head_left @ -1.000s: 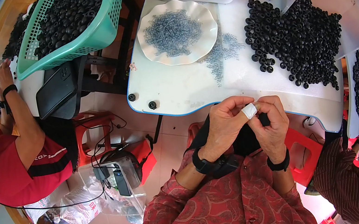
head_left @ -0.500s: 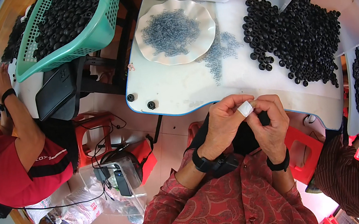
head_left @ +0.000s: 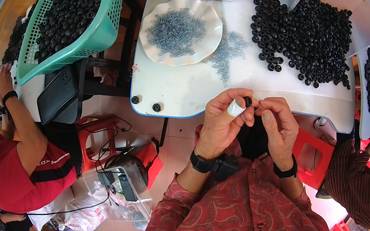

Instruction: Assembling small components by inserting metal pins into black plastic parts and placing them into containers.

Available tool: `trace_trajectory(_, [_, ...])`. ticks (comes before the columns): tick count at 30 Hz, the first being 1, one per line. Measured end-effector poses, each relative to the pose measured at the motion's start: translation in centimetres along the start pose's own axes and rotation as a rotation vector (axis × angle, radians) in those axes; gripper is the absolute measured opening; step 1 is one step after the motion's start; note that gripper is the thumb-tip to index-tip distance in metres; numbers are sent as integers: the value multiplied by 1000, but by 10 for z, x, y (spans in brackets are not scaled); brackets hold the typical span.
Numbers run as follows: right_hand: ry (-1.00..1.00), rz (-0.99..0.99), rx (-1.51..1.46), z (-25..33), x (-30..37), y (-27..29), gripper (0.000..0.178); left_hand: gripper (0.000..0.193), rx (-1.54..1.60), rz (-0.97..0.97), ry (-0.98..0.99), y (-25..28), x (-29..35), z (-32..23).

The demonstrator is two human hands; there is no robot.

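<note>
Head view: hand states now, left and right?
Left hand: closed, pinching a small black ring at its fingertips; a white wrap covers one fingertip.
Right hand: fingers curled, tips at the same ring; whether it shares the grip cannot be told.

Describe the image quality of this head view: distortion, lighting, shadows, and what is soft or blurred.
Head view: strong fisheye, the white table's edge bows and black corners ring the circle. Light is even and bright, shadows soft. The left hand and right hand, pinching a small black ring, are sharp, as is the pile of black rings. The person in red at the rim looks stretched and softer.
</note>
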State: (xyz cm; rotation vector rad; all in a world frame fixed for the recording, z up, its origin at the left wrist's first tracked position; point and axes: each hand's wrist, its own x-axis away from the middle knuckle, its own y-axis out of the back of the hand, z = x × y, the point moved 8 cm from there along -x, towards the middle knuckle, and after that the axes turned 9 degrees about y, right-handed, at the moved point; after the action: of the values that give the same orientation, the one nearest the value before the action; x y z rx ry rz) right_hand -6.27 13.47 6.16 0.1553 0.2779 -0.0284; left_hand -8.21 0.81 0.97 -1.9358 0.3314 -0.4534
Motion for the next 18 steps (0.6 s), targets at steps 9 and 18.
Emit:
trace_trajectory(9, [20,70,-72,3,-1,-12,24,18,45,87,-7,-5,2,-2])
trace_trajectory(18, [-12,129,3,3,1,-14,25,23,62,133,3,-10,6,1])
